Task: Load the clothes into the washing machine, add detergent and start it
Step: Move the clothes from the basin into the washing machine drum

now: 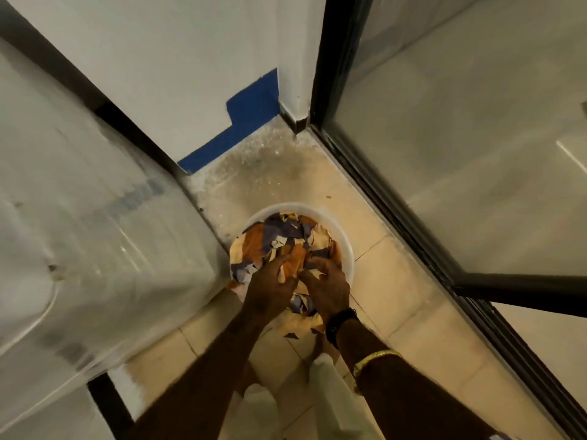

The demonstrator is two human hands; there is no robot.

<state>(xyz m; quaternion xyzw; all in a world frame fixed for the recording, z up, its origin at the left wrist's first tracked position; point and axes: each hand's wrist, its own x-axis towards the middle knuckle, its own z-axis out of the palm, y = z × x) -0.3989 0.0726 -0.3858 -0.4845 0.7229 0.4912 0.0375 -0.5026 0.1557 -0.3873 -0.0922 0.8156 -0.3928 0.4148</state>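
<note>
Both the left hand (270, 285) and the right hand (327, 289) curl their fingers into the patterned clothes (279, 242) heaped in a white basin (344, 246) on the tiled floor (397, 281). The basin's left rim sits just beside the white washing machine (95, 233). A black-framed glass door (444, 154) bounds the right, with bare floor between it and the basin, and the far corner wall (190, 74) stands beyond.

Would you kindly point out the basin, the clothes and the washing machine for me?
basin (344, 241), head view, bare right rim.
clothes (270, 239), head view, orange patch of the pile.
washing machine (95, 217), head view, white top surface.

Domestic laundry corner. White washing machine (79, 217) at left on beige tiled floor (397, 296). Basin (347, 246) of patterned clothes (270, 239) beside it; glass door (460, 138) at right.
</note>
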